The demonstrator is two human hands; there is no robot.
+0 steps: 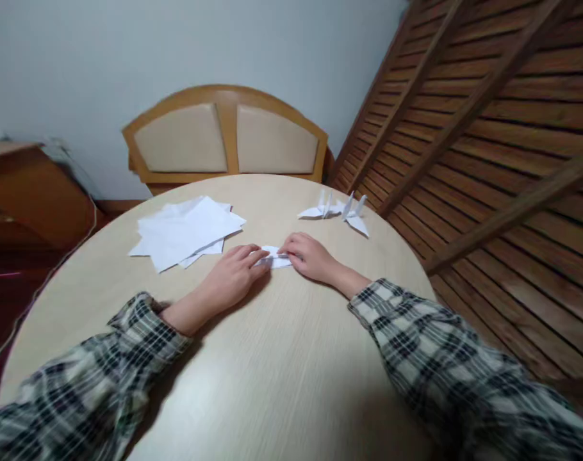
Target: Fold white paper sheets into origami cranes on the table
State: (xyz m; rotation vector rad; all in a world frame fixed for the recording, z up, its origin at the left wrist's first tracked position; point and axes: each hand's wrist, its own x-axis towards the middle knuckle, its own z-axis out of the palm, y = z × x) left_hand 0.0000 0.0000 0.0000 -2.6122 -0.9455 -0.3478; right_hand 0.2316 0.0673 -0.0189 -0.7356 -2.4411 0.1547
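Observation:
A small piece of folded white paper (275, 258) lies on the round table between my two hands. My left hand (232, 275) holds its left end, fingers bent and pressed down on it. At the other end, my right hand (309, 256) pinches the paper between thumb and fingers. The fingertips cover both ends, so the exact folds cannot be made out. Left of my hands is a loose pile of white paper sheets (190, 230). Two white folded paper cranes, one (315, 210) beside the other (356, 218), stand at the far right of the table.
The pale wooden table (272, 358) has a rounded edge. Behind it stands a bed headboard (231, 137) with cream panels against the wall. A slatted wooden screen (488, 160) rises at the right. At the left are a wooden cabinet (41, 192) and a cable (56, 266).

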